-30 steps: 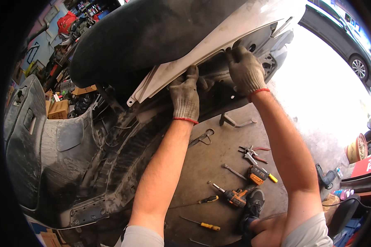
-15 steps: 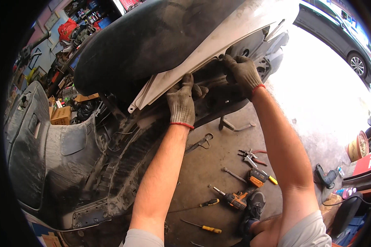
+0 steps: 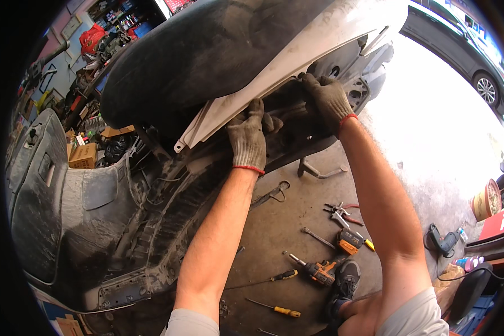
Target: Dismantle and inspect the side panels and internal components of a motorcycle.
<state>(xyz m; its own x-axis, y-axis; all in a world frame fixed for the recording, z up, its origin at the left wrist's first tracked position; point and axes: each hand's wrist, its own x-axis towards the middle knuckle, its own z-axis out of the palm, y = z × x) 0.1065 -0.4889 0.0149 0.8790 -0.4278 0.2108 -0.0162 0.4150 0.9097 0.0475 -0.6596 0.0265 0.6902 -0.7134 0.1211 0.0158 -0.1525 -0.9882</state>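
A scooter with a black seat [image 3: 196, 61] fills the upper left, and a white side panel [image 3: 297, 53] runs slantwise beneath the seat. My left hand [image 3: 248, 134], in a dirty knit glove with a red cuff, grips the panel's lower edge. Its thumb points up along the panel, while the other fingers curl partly out of sight underneath. Farther right, my right hand [image 3: 330, 99], gloved alike, pinches at the same edge near a small dark piece; the fingertips are partly hidden. Below both hands shows the dark underside of the bodywork [image 3: 291, 134].
On the concrete floor lie a cordless impact driver [image 3: 321, 273], screwdrivers [image 3: 287, 311], pliers [image 3: 341, 214] and a battery tool [image 3: 350, 241]. A power drill [image 3: 444, 241] lies at the right. Cluttered shelves stand far left; a parked car [image 3: 459, 50] is at upper right.
My right hand has shifted very slightly left along the panel's edge. My left hand stays almost where it was, and the panel looks unmoved.
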